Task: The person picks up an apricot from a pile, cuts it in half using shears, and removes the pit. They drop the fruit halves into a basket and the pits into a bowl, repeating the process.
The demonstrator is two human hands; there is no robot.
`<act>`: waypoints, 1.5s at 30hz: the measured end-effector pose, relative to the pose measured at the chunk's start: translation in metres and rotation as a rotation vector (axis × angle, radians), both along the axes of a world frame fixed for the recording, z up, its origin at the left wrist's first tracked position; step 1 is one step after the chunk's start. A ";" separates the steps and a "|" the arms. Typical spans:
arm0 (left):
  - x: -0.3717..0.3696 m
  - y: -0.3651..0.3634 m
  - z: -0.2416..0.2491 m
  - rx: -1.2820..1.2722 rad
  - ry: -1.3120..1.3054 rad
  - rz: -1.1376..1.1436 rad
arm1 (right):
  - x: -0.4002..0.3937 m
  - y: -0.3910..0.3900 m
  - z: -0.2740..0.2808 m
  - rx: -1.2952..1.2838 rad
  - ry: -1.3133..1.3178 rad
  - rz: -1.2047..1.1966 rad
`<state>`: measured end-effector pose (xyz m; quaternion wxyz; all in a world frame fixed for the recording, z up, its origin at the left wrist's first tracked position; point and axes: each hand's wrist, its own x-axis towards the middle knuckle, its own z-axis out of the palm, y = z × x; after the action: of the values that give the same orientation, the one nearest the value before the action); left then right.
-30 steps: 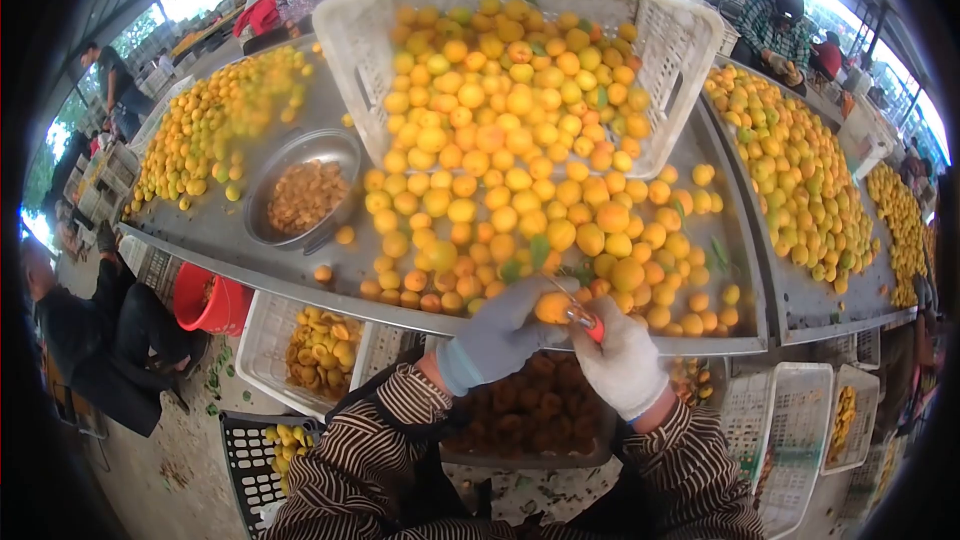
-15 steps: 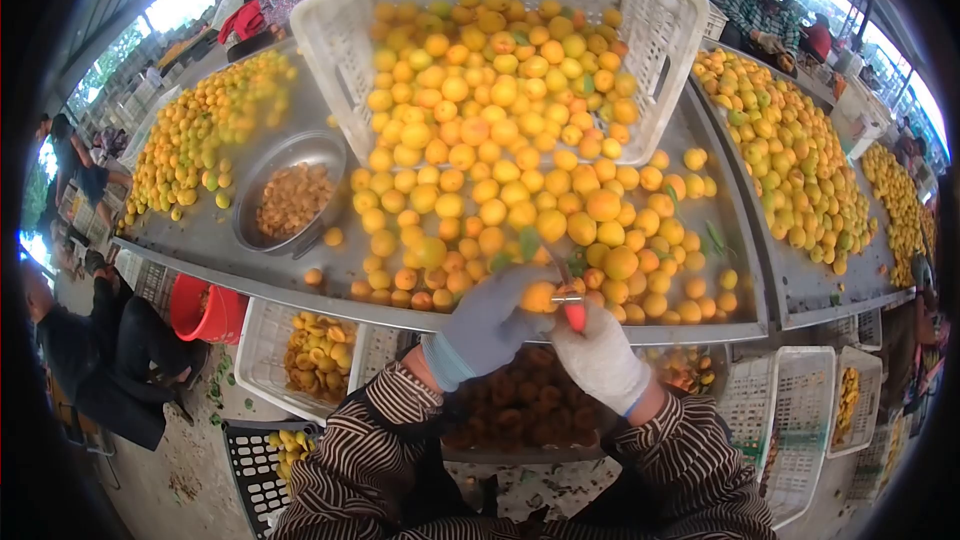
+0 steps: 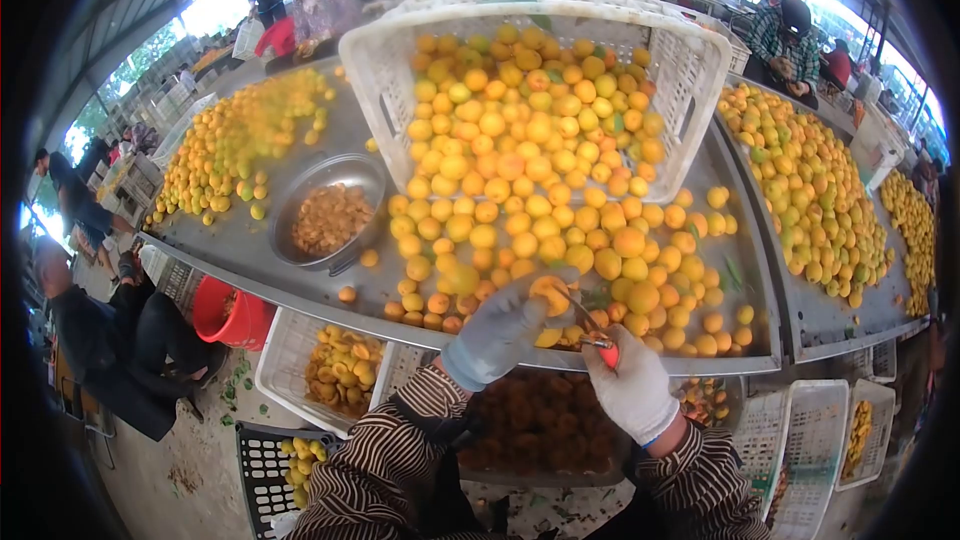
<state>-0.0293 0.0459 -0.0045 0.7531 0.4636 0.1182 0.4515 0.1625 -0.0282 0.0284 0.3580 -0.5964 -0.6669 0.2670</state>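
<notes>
My left hand (image 3: pixel 497 333), in a grey glove, is closed on an apricot (image 3: pixel 551 294) between thumb and fingers. In a white glove, my right hand (image 3: pixel 633 388) grips the red handle of a knife (image 3: pixel 606 351). Its blade points up and left, with the tip right at the apricot. Cut orange flesh shows just below the blade. Both hands are over the front edge of the metal table (image 3: pixel 320 298). Whole apricots (image 3: pixel 520 200) spill toward them from a tipped white plastic crate (image 3: pixel 372 115).
Left on the table stands a metal bowl (image 3: pixel 283 232) of brown pits. Below the edge are a red bucket (image 3: pixel 235 315), a white crate of cut fruit (image 3: pixel 285 365) and a dark tub of fruit (image 3: pixel 545 420). A seated person (image 3: pixel 110 340) is at left; others work behind.
The view has shifted, so the table appears lower and further right. The knife has swung from upright beside the apricot to a slant, and the hands are slightly further apart.
</notes>
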 end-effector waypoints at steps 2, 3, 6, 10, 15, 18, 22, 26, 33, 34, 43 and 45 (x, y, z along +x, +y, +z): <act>-0.002 0.000 0.003 0.015 0.030 0.017 | -0.001 0.000 -0.003 0.027 -0.117 -0.013; -0.003 0.000 0.004 0.026 0.060 0.032 | -0.001 -0.001 -0.003 0.031 -0.117 -0.011; -0.002 -0.001 0.005 0.028 0.030 0.047 | -0.004 -0.002 -0.006 0.000 -0.164 -0.036; -0.002 -0.001 -0.001 0.037 0.035 0.104 | -0.006 -0.001 -0.013 -0.018 -0.195 -0.071; -0.006 -0.008 0.019 0.199 0.419 0.278 | -0.007 0.001 -0.014 -0.067 -0.295 -0.066; 0.005 -0.007 -0.001 -0.039 -0.036 0.126 | -0.013 -0.001 -0.026 -0.042 -0.164 -0.061; 0.018 -0.011 -0.022 -0.341 -0.358 -0.069 | -0.028 -0.005 -0.036 -0.068 -0.029 -0.085; 0.007 -0.010 -0.004 -0.227 -0.187 -0.057 | -0.022 -0.008 -0.054 0.122 -0.243 -0.173; -0.005 0.014 0.008 0.366 0.606 0.232 | -0.015 0.002 -0.034 -0.015 -0.049 -0.098; -0.002 0.011 0.005 0.260 0.497 0.260 | -0.018 0.001 -0.037 0.010 0.019 -0.104; 0.013 0.001 -0.032 -0.337 -0.159 0.065 | -0.032 0.001 -0.051 0.029 -0.075 -0.127; -0.002 0.005 -0.010 -0.247 0.049 0.072 | -0.027 0.000 -0.037 -0.036 -0.095 -0.107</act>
<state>-0.0309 0.0509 -0.0140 0.7848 0.3735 0.2077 0.4487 0.1357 -0.0286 -0.0086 0.3289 -0.6497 -0.6453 0.2310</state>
